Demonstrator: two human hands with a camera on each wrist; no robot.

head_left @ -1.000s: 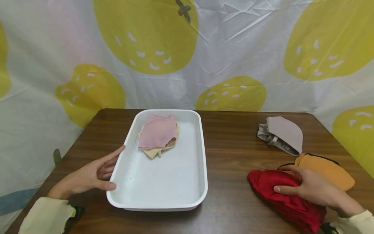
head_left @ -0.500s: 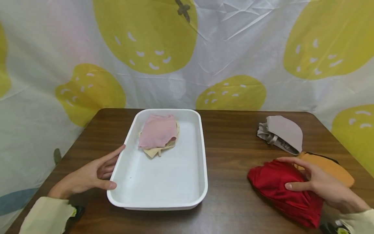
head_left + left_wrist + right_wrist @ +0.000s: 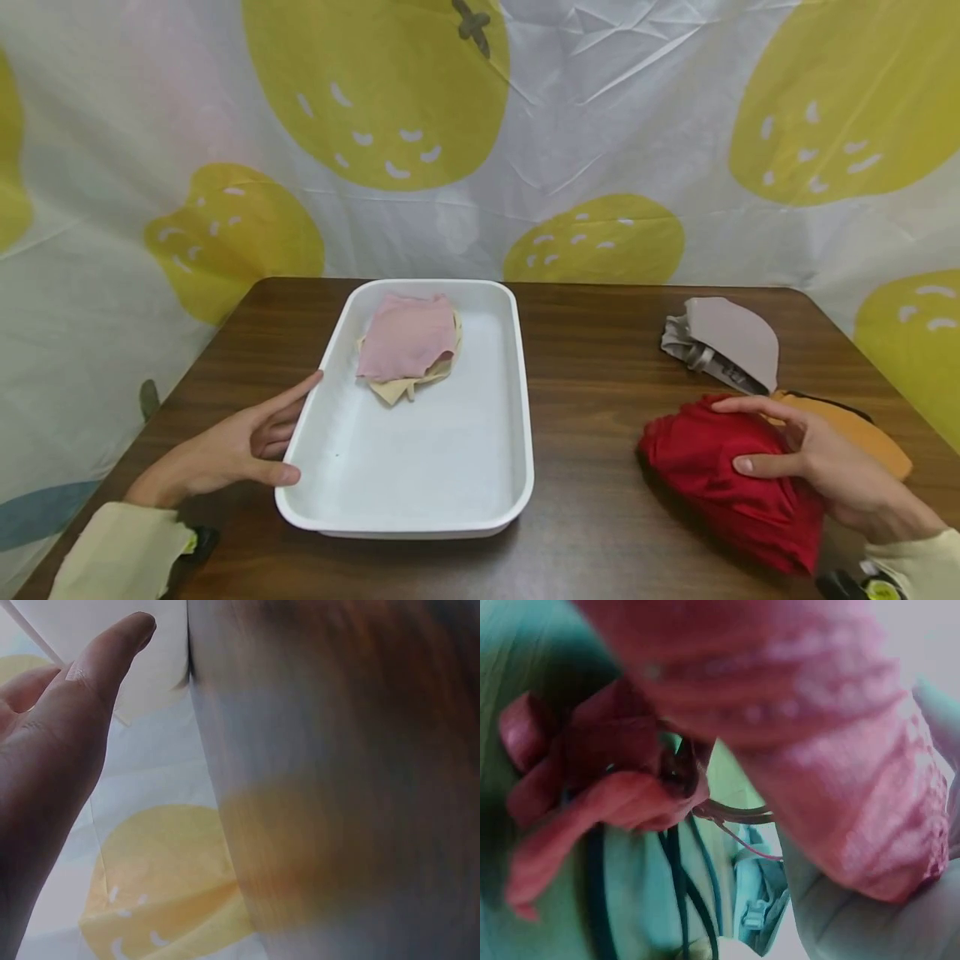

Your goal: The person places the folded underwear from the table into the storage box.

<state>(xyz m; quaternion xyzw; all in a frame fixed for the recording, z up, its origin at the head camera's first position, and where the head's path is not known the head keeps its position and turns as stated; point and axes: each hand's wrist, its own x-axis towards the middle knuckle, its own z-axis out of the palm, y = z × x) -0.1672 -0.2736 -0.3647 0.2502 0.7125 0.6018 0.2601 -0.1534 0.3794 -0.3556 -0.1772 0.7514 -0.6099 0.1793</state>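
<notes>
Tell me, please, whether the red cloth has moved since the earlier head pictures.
Yes: in the head view, the red cloth now reaches higher, closer to the grey cloth, which has not moved.

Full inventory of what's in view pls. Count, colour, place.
Backdrop: 1, white with yellow fruit print, behind everything
Table: 1, brown, in front of the backdrop
Tray: 1, white, left of centre on the table
Top cloth: 1, pink, tray's far end
Under cloth: at least 1, beige, beneath the top cloth
Folded item: 1, grey, far right
Flat item: 1, orange with dark edging, right
Shiny cloth: 1, red, near right
Straps: several, dark, right wrist view
Sleeves: 2, pale, bottom corners
Left hand: 1, bare, touching tray's side
Right hand: 1, bare, gripping shiny cloth
</notes>
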